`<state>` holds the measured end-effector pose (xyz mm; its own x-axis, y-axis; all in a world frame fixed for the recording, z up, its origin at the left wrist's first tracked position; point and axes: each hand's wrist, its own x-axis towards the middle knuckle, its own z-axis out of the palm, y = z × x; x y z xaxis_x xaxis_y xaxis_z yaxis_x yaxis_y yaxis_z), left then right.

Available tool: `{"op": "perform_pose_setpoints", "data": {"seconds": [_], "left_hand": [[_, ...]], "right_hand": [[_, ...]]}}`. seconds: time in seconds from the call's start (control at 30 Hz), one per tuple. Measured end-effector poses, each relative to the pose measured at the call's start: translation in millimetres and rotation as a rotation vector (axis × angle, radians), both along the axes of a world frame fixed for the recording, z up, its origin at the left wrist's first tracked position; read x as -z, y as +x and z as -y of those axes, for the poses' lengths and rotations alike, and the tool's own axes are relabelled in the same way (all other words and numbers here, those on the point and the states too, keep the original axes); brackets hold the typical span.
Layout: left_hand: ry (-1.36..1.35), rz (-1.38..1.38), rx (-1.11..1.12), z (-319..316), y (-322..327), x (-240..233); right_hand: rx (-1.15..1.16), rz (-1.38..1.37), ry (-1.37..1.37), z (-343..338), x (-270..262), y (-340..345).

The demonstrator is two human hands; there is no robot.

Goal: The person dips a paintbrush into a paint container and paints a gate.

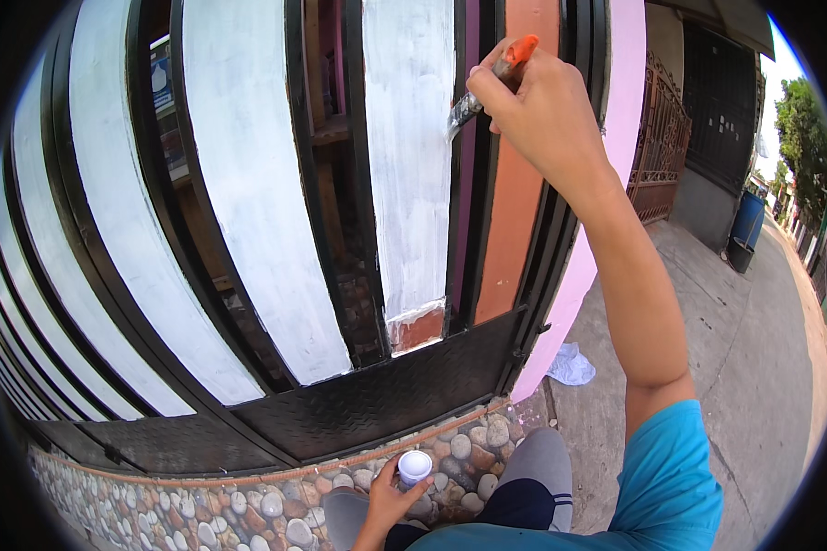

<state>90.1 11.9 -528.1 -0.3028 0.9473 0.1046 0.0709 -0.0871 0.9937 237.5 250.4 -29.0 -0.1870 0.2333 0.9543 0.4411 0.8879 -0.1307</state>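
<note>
My right hand (544,103) grips a paintbrush (486,93) with an orange-tipped handle. Its bristles touch the right edge of a white-painted gate slat (410,179). Near that slat's bottom a reddish-brown patch (419,328) shows, with white paint around it. Low in the view, my left hand (394,497) holds a small cup of white paint (414,467). An orange-brown slat (513,234) stands to the right of the brush, between black metal bars. More white slats (248,179) run off to the left.
Below the slats is a black metal panel (386,406), then a pebbled stone strip (276,510). A pink post (558,324) edges the gate at the right, with a crumpled white bag (570,364) on the concrete beside it. A blue barrel (748,217) stands farther off.
</note>
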Motion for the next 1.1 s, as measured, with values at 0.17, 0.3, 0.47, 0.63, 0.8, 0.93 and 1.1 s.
{"op": "perform_pose_setpoints", "data": {"seconds": [0.17, 0.3, 0.47, 0.63, 0.8, 0.93, 1.1], "left_hand": [[0.003, 0.003, -0.002, 0.2, 0.4, -3.2], [0.006, -0.002, 0.002, 0.8, 0.6, -3.8], [0.013, 0.006, 0.001, 0.7, 0.4, -0.3], [0.002, 0.008, -0.006, -0.2, -0.1, -2.3], [0.026, 0.019, -0.014, -2.0, 0.2, -2.7], [0.051, 0.019, 0.018, -5.9, -0.6, -1.1], [0.019, 0.001, -0.013, -0.9, -0.5, 0.6]], "right_hand": [[0.022, 0.013, 0.056, 0.6, -7.9, -1.7], [0.020, 0.006, 0.093, -2.2, -12.3, -3.1], [0.056, 0.011, 0.084, 1.0, -18.0, -1.3], [0.039, -0.033, 0.145, 4.1, -30.1, -4.5], [0.025, -0.062, 0.153, 8.7, -35.5, -4.6], [-0.089, -0.178, 0.155, 11.5, -32.6, 8.4], [-0.322, -0.396, 0.144, 36.9, 2.1, 28.6]]}}
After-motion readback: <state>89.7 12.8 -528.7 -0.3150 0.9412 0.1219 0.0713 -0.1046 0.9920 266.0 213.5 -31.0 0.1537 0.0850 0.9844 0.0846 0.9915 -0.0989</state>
